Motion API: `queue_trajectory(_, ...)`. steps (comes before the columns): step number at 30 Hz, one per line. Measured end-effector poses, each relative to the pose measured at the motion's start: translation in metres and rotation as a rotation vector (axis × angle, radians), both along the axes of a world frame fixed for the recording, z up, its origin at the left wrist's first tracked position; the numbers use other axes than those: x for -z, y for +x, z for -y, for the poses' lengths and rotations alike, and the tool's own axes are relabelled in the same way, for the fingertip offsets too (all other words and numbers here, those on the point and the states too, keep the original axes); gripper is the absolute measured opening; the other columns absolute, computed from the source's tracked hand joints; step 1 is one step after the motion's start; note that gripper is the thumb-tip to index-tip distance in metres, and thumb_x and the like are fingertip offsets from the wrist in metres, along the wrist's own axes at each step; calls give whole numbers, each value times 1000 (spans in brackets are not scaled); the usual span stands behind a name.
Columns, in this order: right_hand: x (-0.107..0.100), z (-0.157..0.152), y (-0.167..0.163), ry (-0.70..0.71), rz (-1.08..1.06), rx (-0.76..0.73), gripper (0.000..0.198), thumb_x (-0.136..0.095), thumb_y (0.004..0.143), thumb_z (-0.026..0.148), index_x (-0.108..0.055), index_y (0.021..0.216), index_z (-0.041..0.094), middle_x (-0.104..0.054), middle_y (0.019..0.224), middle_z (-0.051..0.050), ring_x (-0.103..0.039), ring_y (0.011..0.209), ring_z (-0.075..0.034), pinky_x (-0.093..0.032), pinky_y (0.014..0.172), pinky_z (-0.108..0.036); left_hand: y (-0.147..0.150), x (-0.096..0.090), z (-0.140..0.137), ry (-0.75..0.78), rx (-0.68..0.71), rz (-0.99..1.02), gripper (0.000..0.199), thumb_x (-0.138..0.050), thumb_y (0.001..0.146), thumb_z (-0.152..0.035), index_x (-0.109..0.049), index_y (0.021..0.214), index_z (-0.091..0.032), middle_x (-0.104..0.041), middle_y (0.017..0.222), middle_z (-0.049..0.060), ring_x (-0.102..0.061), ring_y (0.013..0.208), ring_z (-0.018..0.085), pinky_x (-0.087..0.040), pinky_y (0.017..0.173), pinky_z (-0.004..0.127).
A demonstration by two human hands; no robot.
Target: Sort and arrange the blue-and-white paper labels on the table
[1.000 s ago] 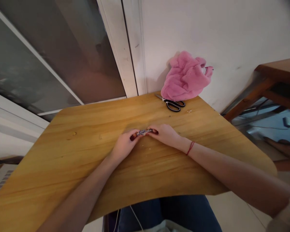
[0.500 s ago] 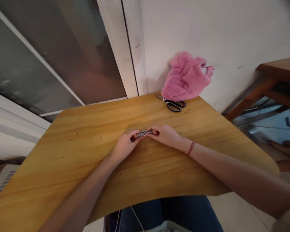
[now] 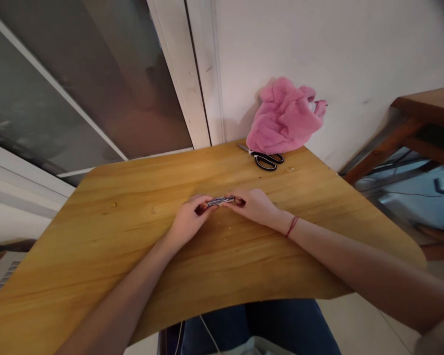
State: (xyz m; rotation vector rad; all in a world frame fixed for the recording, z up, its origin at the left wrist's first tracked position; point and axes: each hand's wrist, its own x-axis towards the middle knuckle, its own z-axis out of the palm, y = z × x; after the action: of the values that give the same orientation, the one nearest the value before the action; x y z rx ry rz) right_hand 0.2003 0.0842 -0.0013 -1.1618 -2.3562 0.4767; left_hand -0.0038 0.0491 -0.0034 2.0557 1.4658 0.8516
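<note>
Over the middle of the wooden table (image 3: 192, 266) I hold a small slim bar-shaped object (image 3: 220, 201), dark and silvery with what looks like print on its side. Its exact kind is too small to make out. My left hand (image 3: 190, 214) pinches its left end between thumb and fingers. At the right end, my right hand (image 3: 254, 204) grips it the same way, with a red string (image 3: 292, 226) round the wrist. The fingers hide both ends of the object.
Black-handled scissors (image 3: 267, 160) lie at the back of the table, partly under a bunched pink plush cloth (image 3: 283, 118) against the wall. A tiny yellowish bit (image 3: 113, 204) is on the left. A wooden piece of furniture (image 3: 425, 111) stands at the right.
My left hand has shifted slightly left, and more of the bar-shaped object shows between my hands. It has turned a little, showing a shinier face. My right hand stays nearly in place.
</note>
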Motion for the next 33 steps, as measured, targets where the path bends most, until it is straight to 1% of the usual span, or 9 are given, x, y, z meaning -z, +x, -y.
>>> queue_trajectory(4,-2,-2,2,-38,85,-46,32,-56,81,45,-62,103,22,-62,69,2,-50,57,-9,-27,53,-21,-2,-1,0,-25,41,-47,24,-60,78,-33,-59,100,-22,-53,74,-2,-47,65,11,-38,60,23)
queue_trajectory(8,-3,0,0,-22,175,-76,23,-52,85,40,-65,95,24,-64,73,1,-53,62,-11,-27,53,-21,2,2,0,14,78,-107,13,-55,82,-29,-62,87,-20,-50,72,-1,-46,67,12,-37,62,24)
queue_trajectory(12,-5,3,0,-3,106,-62,23,-51,86,38,-66,90,21,-62,67,1,-51,57,-10,-27,53,-22,4,-2,3,71,43,-54,11,-52,83,-25,-62,85,-20,-50,72,-1,-46,66,12,-37,62,23)
queue_trajectory(17,-5,0,1,-86,54,-61,35,-57,80,45,-60,106,22,-61,68,3,-51,57,-10,-27,53,-20,0,-4,1,38,8,-47,18,-58,80,-31,-60,95,-21,-47,74,-2,-46,65,11,-38,60,22)
queue_trajectory(22,-2,-3,0,-31,174,-45,24,-52,84,40,-63,80,19,-57,62,2,-45,54,-9,-21,50,-22,1,1,-1,23,74,-101,12,-53,84,-27,-61,89,-20,-54,82,0,-50,74,12,-38,67,23)
queue_trajectory(25,-2,-1,0,-3,97,-39,21,-52,85,36,-64,84,19,-56,61,3,-43,53,-8,-22,51,-22,1,-2,0,69,51,-83,12,-53,84,-28,-61,84,-20,-51,74,-1,-46,67,12,-36,62,23)
queue_trajectory(29,-4,0,1,-38,31,-16,31,-54,82,44,-61,98,18,-58,65,2,-46,55,-9,-25,51,-21,-5,-6,-1,56,-14,-95,16,-59,80,-34,-62,87,-21,-48,76,0,-46,66,12,-37,60,23)
queue_trajectory(31,-4,0,1,-66,72,-25,40,-57,79,49,-59,107,21,-61,69,1,-49,58,-10,-25,52,-21,-9,-5,-4,13,22,-149,17,-62,77,-34,-62,88,-21,-51,80,0,-49,70,13,-39,64,24)
queue_trajectory(33,-2,-1,-1,-62,128,-45,37,-56,79,51,-61,103,23,-62,70,1,-50,59,-11,-25,52,-21,-11,-2,-5,-11,73,-177,14,-60,79,-32,-63,87,-22,-56,82,0,-52,74,14,-40,68,25)
